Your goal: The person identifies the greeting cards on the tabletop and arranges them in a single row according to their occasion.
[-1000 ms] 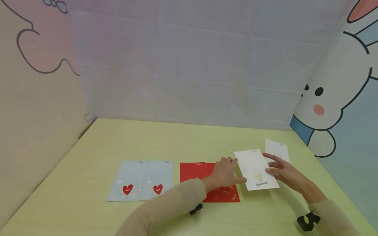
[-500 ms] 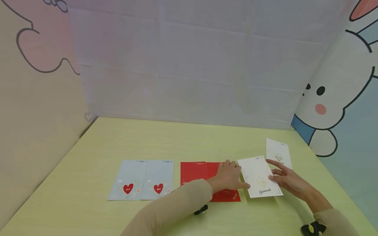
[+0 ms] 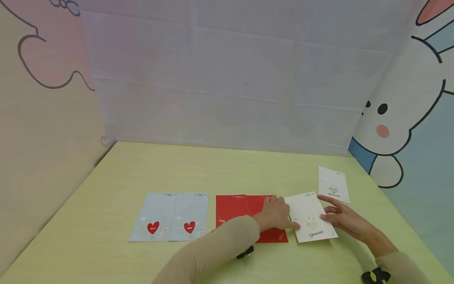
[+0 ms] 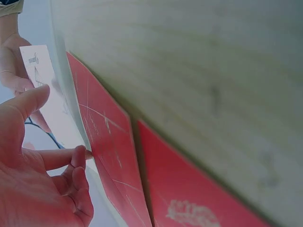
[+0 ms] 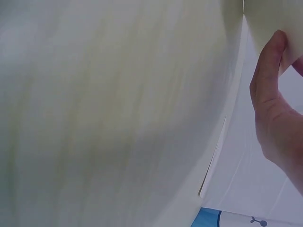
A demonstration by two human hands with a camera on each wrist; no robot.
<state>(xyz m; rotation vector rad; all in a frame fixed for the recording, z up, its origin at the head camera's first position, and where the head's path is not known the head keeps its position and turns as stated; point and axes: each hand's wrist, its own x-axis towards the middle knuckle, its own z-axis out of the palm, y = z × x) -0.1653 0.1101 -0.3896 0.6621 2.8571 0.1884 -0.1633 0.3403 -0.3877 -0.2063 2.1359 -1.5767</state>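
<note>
A white card [image 3: 309, 217] printed with a gold diamond and dark lettering is tilted, its near edge just above the table at the right. My right hand [image 3: 349, 221] pinches its right edge between thumb and fingers; the right wrist view shows the fingers behind the card [image 5: 279, 28]. My left hand [image 3: 274, 215] is at the card's left edge, fingers loosely bent, thumb [image 4: 35, 100] stretched out toward it. Beneath this hand lie two red cards [image 3: 230, 205] side by side, partly hidden by the hand and sleeve.
Two light blue cards [image 3: 159, 213] with red hearts lie side by side to the left. Another white diamond card [image 3: 333, 185] lies farther back on the right. The pale wooden table [image 3: 191, 169] ends at a white backdrop [image 3: 230, 79].
The white card has come down and nearer, with the right hand holding it. My left hand has moved slightly right and nearer alongside. The white card behind shows more fully.
</note>
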